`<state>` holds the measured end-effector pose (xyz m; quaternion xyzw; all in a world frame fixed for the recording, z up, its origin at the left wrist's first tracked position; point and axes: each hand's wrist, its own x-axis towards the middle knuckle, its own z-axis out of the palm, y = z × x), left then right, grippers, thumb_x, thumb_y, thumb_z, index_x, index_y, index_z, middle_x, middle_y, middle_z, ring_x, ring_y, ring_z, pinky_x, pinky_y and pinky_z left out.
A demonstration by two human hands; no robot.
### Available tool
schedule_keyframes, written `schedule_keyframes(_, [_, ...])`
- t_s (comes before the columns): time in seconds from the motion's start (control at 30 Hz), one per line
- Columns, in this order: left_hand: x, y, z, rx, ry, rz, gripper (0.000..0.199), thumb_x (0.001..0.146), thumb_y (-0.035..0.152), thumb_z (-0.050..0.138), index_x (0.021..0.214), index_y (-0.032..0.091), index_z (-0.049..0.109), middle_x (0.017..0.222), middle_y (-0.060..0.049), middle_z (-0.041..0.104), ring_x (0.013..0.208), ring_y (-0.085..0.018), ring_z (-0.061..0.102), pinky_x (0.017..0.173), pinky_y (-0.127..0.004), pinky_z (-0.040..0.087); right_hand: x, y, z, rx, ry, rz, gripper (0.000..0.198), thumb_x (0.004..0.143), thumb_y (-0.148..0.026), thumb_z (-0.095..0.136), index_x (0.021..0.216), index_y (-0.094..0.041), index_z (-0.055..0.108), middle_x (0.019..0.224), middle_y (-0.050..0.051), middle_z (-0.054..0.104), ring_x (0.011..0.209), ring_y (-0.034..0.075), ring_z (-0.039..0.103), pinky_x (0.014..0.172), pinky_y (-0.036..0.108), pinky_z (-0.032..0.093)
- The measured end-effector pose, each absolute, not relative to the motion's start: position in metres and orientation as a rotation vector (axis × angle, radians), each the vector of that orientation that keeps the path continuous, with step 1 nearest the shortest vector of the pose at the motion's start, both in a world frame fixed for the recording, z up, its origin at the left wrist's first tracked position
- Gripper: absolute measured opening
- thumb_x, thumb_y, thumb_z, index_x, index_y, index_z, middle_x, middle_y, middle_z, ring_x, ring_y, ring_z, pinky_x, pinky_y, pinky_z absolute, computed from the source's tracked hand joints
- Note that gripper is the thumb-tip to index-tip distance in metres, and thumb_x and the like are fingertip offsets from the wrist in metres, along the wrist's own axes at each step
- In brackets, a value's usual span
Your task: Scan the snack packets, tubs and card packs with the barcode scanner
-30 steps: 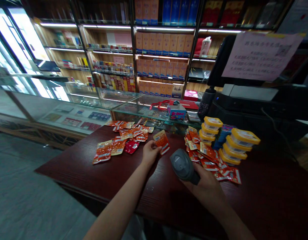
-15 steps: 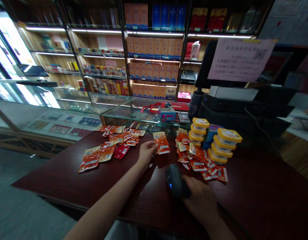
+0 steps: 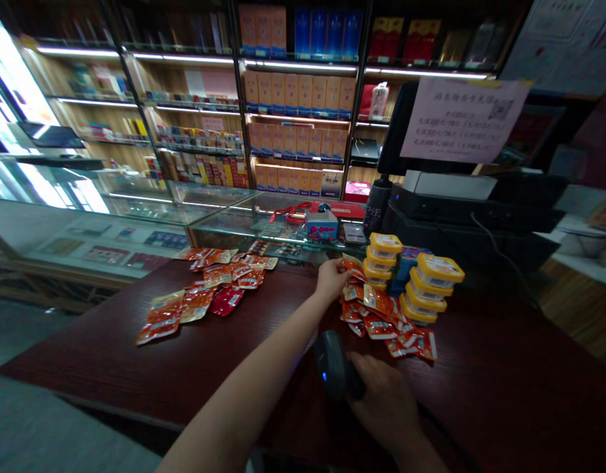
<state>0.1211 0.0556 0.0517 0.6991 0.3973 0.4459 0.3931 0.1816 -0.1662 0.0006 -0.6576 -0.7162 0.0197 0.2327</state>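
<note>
My left hand (image 3: pixel 331 282) reaches to the back of the right-hand pile, its fingers closed on the edge of an orange snack packet (image 3: pixel 354 269). That packet lies against the pile of similar shiny packets (image 3: pixel 381 327); part of it is behind my fingers. My right hand (image 3: pixel 387 399) grips the handle of a dark barcode scanner (image 3: pixel 331 364), whose blue light is on. The scanner is held over the dark wooden counter (image 3: pixel 253 368), in front of the pile. Another group of orange packets (image 3: pixel 161 318), with one red packet (image 3: pixel 227 300), lies to the left.
Yellow-lidded tubs (image 3: pixel 383 259) stand stacked behind the right pile, and a second stack (image 3: pixel 433 289) is to their right. A glass display case (image 3: pixel 224 223) borders the counter's back. A monitor with a paper notice (image 3: pixel 460 121) and a black machine (image 3: pixel 445 210) occupy the back right.
My left hand has carried the snack packet rightward from mid-counter to the right-hand pile. My right hand still holds the scanner in nearly the same spot; the view has shifted slightly.
</note>
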Motion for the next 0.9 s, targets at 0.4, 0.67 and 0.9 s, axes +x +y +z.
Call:
schedule_keyframes(0.4, [0.091,0.048,0.041,2.249,1.224,1.158,0.031,0.076,0.022,0.065,0.106,0.018,0.07,0.099,-0.009,0.071,0.094,-0.021,0.062,0.088,-0.033,0.045,0.182,-0.168,0.002,-1.78,-1.991,0.049,0.039,0.074,-0.011,0.053,0.111,-0.024,0.058,0.095,0.001,0.067,0.087,0.018,0.062,0.075,0.029,0.04])
schedule_keyframes(0.67, [-0.005,0.038,0.033,2.408,1.665,1.113,0.031,0.082,0.02,0.055,0.111,0.02,0.066,0.108,-0.009,0.064,0.107,-0.024,0.054,0.096,-0.038,0.04,0.185,-0.169,-0.005,-1.752,-2.017,0.033,0.04,0.075,-0.012,0.051,0.113,-0.024,0.056,0.099,0.002,0.067,0.089,0.019,0.063,0.076,0.03,0.041])
schedule_keyframes(0.9, [-0.073,0.041,0.035,2.18,2.313,0.809,0.048,0.074,0.013,0.054,0.12,0.022,0.06,0.125,-0.011,0.057,0.116,-0.03,0.047,0.093,-0.041,0.039,0.186,-0.169,-0.008,-1.778,-2.03,0.01,0.04,0.076,-0.012,0.049,0.114,-0.024,0.056,0.102,0.002,0.068,0.092,0.019,0.064,0.076,0.03,0.043])
